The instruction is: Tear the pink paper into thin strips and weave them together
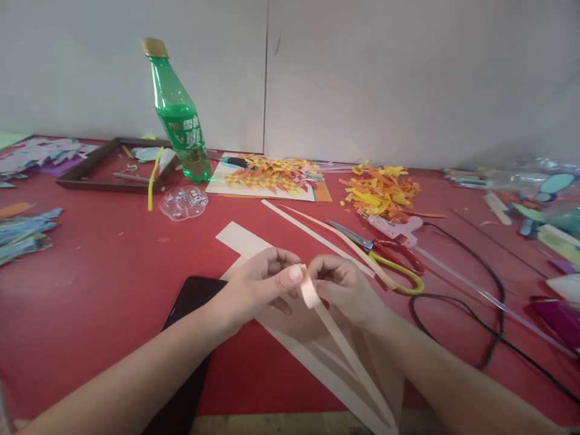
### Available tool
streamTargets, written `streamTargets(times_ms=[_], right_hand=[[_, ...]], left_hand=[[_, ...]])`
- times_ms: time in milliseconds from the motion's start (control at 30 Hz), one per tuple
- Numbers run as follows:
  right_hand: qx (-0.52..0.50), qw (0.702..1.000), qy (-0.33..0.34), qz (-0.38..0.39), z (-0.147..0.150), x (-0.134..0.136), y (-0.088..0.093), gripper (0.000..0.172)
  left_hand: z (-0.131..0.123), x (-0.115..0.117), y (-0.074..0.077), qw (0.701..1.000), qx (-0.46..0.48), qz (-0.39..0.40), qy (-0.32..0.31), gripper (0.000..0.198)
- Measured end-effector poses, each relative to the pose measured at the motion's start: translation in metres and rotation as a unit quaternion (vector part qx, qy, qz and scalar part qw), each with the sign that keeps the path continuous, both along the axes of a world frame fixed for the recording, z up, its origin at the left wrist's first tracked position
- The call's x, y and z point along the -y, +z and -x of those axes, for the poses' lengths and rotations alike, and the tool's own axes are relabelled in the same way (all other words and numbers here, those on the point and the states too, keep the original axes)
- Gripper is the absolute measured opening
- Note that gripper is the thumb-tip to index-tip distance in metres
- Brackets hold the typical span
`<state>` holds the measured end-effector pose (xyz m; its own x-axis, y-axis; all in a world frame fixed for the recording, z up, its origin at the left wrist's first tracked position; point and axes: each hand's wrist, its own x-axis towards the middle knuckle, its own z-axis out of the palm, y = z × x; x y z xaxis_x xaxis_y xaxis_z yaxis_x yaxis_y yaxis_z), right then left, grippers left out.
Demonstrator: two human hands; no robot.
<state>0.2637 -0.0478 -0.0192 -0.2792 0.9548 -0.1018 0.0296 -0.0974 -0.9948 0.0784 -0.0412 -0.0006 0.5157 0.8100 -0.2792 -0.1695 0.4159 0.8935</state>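
Note:
A long cream paper strip (341, 341) runs from between my hands down toward the table's front edge, its upper end bent into a loop. My left hand (267, 281) pinches that end between thumb and fingers. Close beside it, my right hand (347, 287) is closed on the strip near the loop, its fingertips partly hidden. Beneath both hands lies a cut sheet of cream paper (290, 350). Two more narrow strips, one white (312, 234) and one peach (344, 238), rest just beyond. Scissors (389, 254) with red and yellow handles lie to the right, touching the peach strip.
A black phone-like slab (190, 302) is under my left forearm. Farther back stand a green bottle (181, 121), a dark frame (75, 181) and a clear tray of googly eyes (183, 203). A pink glue gun (396, 228) trails a black cord (492, 266) at right, near orange-yellow paper scraps (380, 190).

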Motion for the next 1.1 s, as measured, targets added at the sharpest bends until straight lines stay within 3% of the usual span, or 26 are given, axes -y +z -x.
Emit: streamTargets(times_ms=[100, 233, 333, 433, 633, 967, 1033, 1100], right_hand=[[0.013, 1.0, -0.01, -0.012, 0.0, -0.001, 0.0, 0.008], [0.009, 1.0, -0.009, -0.005, 0.001, 0.0, -0.001, 0.008], [0.019, 1.0, 0.003, -0.006, 0.002, 0.001, -0.001, 0.009], [0.014, 1.0, 0.013, -0.012, 0.003, 0.002, -0.001, 0.007], [0.016, 1.0, 0.012, -0.021, 0.002, 0.001, -0.002, 0.005], [0.04, 0.998, 0.005, -0.04, 0.002, 0.0, -0.003, 0.005], [0.044, 0.998, 0.005, -0.037, 0.003, 0.0, -0.003, 0.006], [0.05, 0.998, 0.007, -0.029, 0.002, 0.001, -0.002, 0.006]], left_hand=[[0.005, -0.003, -0.002, 0.998, 0.009, -0.034, -0.044, 0.063], [0.009, -0.008, -0.006, 0.993, -0.023, -0.091, -0.078, 0.056], [0.006, -0.009, -0.01, 0.983, -0.131, -0.121, -0.035, 0.036], [0.003, -0.009, -0.012, 0.976, -0.176, -0.13, -0.022, 0.027], [0.002, -0.011, -0.01, 0.976, -0.173, -0.128, 0.013, 0.027], [0.0, -0.014, -0.006, 0.98, -0.099, -0.052, 0.162, 0.031], [0.0, -0.013, -0.006, 0.987, -0.091, -0.034, 0.126, 0.032], [0.0, -0.012, -0.006, 0.995, -0.094, -0.021, 0.031, 0.034]])
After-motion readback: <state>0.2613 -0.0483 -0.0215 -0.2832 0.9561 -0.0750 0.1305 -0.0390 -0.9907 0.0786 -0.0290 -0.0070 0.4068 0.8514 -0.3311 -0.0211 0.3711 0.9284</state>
